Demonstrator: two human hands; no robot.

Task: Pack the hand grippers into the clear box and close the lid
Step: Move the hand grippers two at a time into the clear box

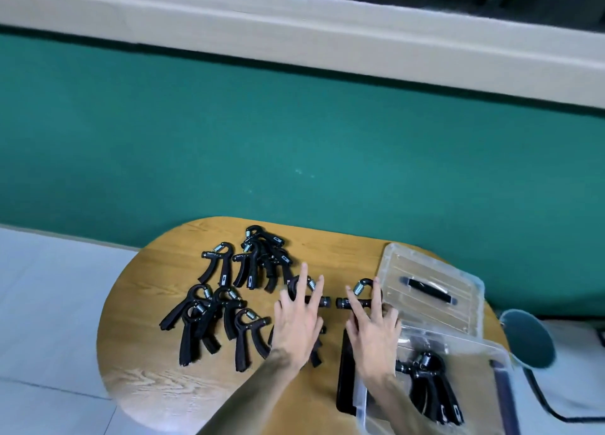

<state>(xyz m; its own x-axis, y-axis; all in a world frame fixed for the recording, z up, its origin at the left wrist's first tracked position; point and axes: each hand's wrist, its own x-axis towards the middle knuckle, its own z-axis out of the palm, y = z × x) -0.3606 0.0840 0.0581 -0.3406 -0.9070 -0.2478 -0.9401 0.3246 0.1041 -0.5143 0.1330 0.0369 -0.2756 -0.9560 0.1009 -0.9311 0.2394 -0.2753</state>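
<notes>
Hand grippers [235, 290] mostly loose on table [157, 369]; few already inside clear box [471, 398]. Lid [432, 290] off, beside box. Left hand [299, 323] and right hand [373, 333], fingers straight and spread, each resting on one gripper.

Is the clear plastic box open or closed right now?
Open: the clear plastic box has no cover, and its clear lid lies flat on the wooden table behind it.

Matt black plastic hand grippers [214, 267] with shiny metal springs; glossy clear plastic box [435, 385]; smooth wood-grain table [163, 352].
</notes>
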